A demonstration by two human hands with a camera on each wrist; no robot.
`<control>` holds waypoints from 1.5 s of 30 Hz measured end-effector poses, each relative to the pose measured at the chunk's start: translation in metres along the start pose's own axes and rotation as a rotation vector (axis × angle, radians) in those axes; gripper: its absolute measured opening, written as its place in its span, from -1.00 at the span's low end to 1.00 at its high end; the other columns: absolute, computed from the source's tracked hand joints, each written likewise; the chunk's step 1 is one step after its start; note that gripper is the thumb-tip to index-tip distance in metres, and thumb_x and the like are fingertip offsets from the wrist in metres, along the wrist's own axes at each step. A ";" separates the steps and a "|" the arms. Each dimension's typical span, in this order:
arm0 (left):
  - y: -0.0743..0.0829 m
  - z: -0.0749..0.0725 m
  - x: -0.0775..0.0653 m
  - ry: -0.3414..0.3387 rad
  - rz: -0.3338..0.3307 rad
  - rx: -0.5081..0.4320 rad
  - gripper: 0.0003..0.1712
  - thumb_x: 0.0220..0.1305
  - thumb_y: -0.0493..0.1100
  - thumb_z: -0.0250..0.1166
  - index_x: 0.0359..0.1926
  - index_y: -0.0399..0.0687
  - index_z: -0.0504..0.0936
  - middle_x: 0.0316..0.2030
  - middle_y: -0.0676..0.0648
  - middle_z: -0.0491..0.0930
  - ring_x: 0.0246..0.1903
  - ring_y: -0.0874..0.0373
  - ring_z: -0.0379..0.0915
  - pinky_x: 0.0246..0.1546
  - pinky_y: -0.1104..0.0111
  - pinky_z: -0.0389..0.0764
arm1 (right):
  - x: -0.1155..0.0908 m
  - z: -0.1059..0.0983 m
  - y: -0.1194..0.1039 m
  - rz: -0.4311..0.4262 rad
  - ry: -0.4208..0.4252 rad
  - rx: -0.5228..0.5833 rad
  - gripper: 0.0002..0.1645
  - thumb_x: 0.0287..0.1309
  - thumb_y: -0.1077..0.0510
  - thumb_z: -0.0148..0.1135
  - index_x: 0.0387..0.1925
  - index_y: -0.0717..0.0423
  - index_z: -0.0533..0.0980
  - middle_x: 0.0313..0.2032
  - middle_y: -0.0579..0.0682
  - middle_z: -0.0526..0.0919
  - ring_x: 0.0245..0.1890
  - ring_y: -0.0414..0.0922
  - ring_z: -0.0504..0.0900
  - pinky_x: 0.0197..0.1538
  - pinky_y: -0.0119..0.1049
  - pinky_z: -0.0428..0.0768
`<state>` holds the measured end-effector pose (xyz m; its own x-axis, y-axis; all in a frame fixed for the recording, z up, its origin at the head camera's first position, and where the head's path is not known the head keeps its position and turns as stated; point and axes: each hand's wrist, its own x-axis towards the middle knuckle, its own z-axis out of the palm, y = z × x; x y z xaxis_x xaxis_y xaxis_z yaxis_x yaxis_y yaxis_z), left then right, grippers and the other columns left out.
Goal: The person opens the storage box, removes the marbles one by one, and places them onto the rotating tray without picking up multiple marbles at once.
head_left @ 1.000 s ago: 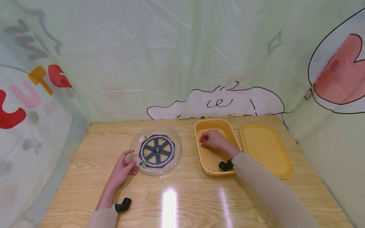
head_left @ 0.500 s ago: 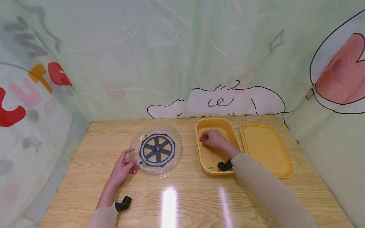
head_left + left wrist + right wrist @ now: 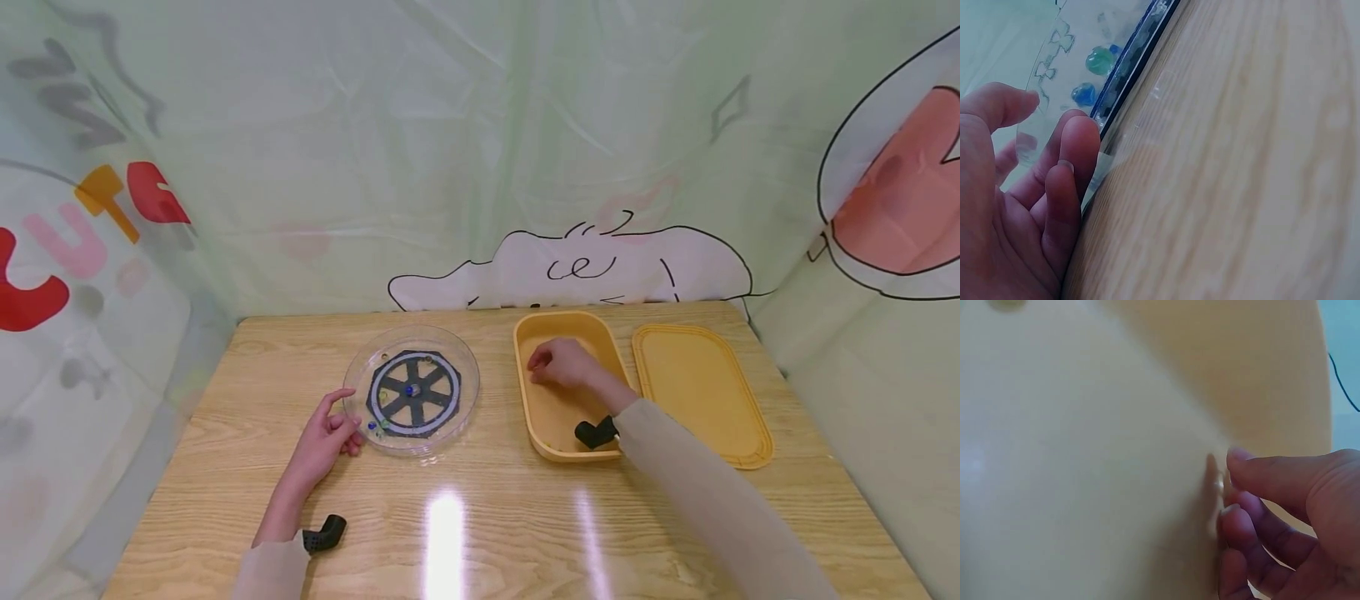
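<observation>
The clear round dish holds several small glass marbles, among them a blue marble and a green marble. My left hand rests at its left side, index finger and thumb touching the rim, fingers loosely bent. Inside the yellow tub, my right hand is low near the left wall. Its thumb and fingertips pinch a small shiny clear marble, mostly hidden by the fingers. Another marble, yellowish, shows at the top edge of the right wrist view.
A yellow lid lies flat to the right of the tub. Under the dish shows a dark wheel-shaped pattern. Both stand on a wooden table with a printed curtain behind it.
The right hand stays low in the tub, its fingers shifting only slightly. The left hand keeps its place at the dish. A marble at the tub's front shows less clearly now than half a second ago.
</observation>
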<state>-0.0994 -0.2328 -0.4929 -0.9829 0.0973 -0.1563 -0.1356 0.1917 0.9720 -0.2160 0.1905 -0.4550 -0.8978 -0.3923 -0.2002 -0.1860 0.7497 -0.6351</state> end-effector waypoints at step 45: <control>-0.015 0.000 0.004 0.014 0.037 0.000 -0.44 0.46 -0.29 0.15 0.40 -0.10 0.22 -0.50 -0.16 0.62 -0.61 0.10 0.52 -0.48 0.34 0.64 | -0.003 0.032 -0.099 -0.193 0.062 0.238 -0.78 0.16 0.25 0.42 -0.14 0.21 0.69 -0.30 -0.09 0.69 -0.25 -0.10 0.56 -0.19 -0.31 0.56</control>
<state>-0.1017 -0.2356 -0.5085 -0.9889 0.0907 -0.1176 -0.0990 0.1880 0.9772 -0.1822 0.1008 -0.4153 -0.8789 -0.4767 -0.0181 -0.2633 0.5163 -0.8150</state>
